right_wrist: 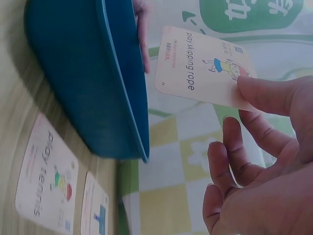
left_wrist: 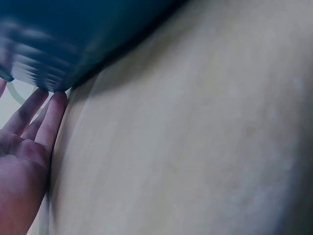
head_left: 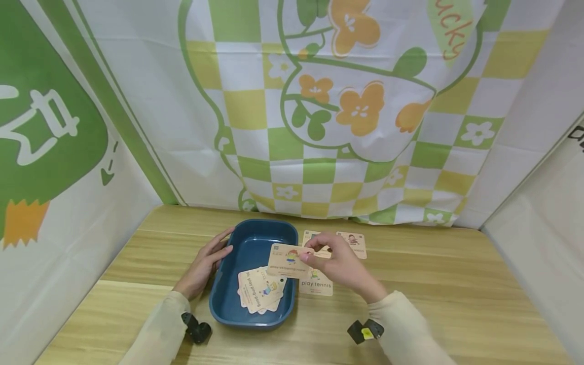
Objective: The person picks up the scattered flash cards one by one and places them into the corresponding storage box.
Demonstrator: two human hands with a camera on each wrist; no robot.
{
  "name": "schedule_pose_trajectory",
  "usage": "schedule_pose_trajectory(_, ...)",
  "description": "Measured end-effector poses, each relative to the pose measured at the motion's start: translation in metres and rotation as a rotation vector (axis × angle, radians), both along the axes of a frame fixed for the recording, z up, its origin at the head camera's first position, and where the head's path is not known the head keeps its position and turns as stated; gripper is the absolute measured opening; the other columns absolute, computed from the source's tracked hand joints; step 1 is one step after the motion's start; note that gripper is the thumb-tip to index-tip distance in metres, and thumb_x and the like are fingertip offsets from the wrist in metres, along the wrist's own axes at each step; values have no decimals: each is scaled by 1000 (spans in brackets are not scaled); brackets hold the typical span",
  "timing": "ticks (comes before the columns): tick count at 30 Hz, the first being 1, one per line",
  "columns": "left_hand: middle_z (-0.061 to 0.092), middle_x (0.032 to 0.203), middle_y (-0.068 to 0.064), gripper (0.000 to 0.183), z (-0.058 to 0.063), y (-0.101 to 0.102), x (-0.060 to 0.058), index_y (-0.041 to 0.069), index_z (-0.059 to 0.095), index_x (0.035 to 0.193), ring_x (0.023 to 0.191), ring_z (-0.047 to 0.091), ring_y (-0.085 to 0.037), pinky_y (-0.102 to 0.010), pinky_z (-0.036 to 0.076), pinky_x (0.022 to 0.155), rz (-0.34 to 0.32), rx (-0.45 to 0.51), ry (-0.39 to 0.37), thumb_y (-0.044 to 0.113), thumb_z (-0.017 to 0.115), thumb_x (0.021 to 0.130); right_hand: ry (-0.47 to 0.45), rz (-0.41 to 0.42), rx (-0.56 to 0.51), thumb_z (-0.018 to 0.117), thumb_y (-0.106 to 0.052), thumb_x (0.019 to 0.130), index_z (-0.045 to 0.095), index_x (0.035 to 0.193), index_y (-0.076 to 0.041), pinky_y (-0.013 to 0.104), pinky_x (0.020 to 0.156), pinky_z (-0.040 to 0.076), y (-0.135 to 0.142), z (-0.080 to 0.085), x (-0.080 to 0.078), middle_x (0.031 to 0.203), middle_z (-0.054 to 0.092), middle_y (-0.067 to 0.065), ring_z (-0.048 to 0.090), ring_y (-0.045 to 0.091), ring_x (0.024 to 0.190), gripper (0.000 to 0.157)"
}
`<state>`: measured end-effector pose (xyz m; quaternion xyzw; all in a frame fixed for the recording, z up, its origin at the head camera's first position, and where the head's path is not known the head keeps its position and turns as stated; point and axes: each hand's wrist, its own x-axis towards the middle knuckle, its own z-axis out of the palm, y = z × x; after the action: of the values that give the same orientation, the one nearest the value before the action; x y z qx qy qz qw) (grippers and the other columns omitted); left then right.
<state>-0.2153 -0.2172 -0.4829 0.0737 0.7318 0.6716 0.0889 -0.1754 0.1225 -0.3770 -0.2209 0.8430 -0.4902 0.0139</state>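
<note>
My right hand [head_left: 339, 263] pinches a card reading "play skipping rope" [right_wrist: 195, 68] between thumb and index finger. The other fingers are loosely bent beneath. It holds the card in the air over the right rim of a blue plastic bin [head_left: 255, 327]. Inside the bin lies a loose pile of cards, a "play ping-pong" card [head_left: 261, 291] on top. My left hand [head_left: 203, 266] rests against the bin's left side, its thumb at the rim. Fairly straight fingers [left_wrist: 51, 117] touch the outer wall low down in the left wrist view.
On the wooden table [head_left: 433, 304], right of the bin, lie a "play tennis" card [right_wrist: 49, 181], a card [right_wrist: 93, 208] partly hidden in the head view, and another card [head_left: 353, 246] farther back. A patterned curtain [head_left: 319, 172] hangs along the table's back edge.
</note>
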Motion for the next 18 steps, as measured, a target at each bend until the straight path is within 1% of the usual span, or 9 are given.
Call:
schedule_pose_trajectory(5, 24, 165, -19, 59, 0, 0, 0, 18, 31, 161, 145, 34, -40, -20, 43, 95, 1, 1, -4, 29, 52, 107, 23, 30, -29, 76, -16, 92, 74, 94, -11, 44, 89, 43, -13, -4, -1, 96, 64, 0, 54, 21, 97, 5)
schedule_pose_trajectory(8, 24, 164, -19, 59, 0, 0, 0, 19, 30, 161, 144, 35, -40, -21, 43, 97, 2, -6, -10, 29, 51, 107, 20, 42, -38, 76, -15, 93, 74, 95, -9, 44, 88, 44, -19, -6, -1, 95, 63, 1, 54, 23, 96, 7)
schedule_pose_trajectory(11, 24, 164, -20, 59, 1, 0, 1, 20, 30, 161, 144, 36, -40, -23, 42, 98, 2, -10, -16, 30, 52, 107, 15, 37, -26, 76, -14, 92, 74, 95, -8, 45, 88, 44, -24, -10, 0, 96, 63, 1, 55, 28, 97, 7)
schedule_pose_trajectory(15, 24, 164, -19, 59, 1, 0, 1, 20, 31, 161, 144, 36, -40, -23, 43, 97, 4, -7, -13, 30, 52, 107, 4, 30, 3, 76, -15, 93, 73, 94, -10, 43, 88, 43, -27, -16, 1, 96, 62, -1, 56, 32, 99, 5)
schedule_pose_trajectory(18, 25, 164, -19, 58, 1, 1, 0, 19, 31, 161, 144, 36, -41, -22, 44, 96, 2, -4, -4, 29, 51, 107, -12, 33, 14, 76, -16, 93, 73, 92, -12, 48, 88, 44, -29, -21, 1, 94, 61, -2, 57, 33, 98, 5)
